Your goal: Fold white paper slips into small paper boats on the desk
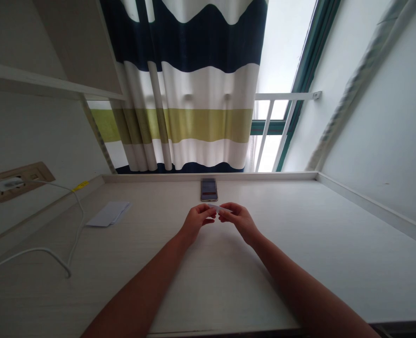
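A small folded piece of white paper [215,206] is pinched between both hands, just above the pale desk [208,281]. My left hand [198,219] closes on its left part with thumb and fingertips. On the right part, my right hand [238,218] grips in the same way, and its fingers cover much of that side. Just beyond the hands lies a phone [208,189] with its lit screen facing up. How the paper is folded is too small to make out.
Several white sheets [109,214] lie on the desk at left. Near them a white cable [74,239] runs from a wall socket panel [18,181]. A raised ledge [257,176] borders the far edge, before a striped curtain [204,94]. White walls stand on both sides.
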A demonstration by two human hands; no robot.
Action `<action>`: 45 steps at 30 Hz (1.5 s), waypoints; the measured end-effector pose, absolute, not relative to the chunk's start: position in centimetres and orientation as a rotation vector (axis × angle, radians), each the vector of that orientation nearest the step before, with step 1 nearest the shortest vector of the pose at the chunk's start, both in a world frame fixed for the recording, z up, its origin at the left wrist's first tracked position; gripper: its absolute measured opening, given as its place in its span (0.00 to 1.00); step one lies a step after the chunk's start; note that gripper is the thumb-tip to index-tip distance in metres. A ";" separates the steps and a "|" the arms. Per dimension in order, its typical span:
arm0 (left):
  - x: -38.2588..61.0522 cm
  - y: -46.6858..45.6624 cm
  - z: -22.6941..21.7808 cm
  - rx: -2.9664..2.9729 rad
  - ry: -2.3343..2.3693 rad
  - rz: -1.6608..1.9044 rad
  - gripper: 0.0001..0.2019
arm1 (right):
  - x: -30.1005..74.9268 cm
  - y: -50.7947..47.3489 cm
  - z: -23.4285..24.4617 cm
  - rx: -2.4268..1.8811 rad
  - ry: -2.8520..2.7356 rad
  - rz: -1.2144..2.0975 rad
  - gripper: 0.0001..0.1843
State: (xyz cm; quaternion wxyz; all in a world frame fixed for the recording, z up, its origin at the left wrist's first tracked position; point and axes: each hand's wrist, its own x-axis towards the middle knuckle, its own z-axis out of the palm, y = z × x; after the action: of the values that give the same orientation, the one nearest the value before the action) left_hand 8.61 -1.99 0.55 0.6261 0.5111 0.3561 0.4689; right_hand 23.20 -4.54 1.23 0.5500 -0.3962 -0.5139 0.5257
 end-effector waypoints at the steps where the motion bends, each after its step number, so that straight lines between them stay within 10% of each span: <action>1: 8.6 -2.0 0.6 1.181 0.813 1.069 0.09 | 23.2 -4.6 1.2 -0.926 -1.209 1.267 0.12; 45: 8.9 -2.0 0.2 1.197 0.836 1.042 0.15 | 23.4 -4.2 0.4 -1.023 -1.343 1.161 0.13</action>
State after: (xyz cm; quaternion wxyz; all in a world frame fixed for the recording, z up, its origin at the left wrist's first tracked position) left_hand 8.86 -1.99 0.22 0.6240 0.5215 0.3640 0.4540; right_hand 23.41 -4.23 0.44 0.5197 -0.4265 -0.5600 0.4842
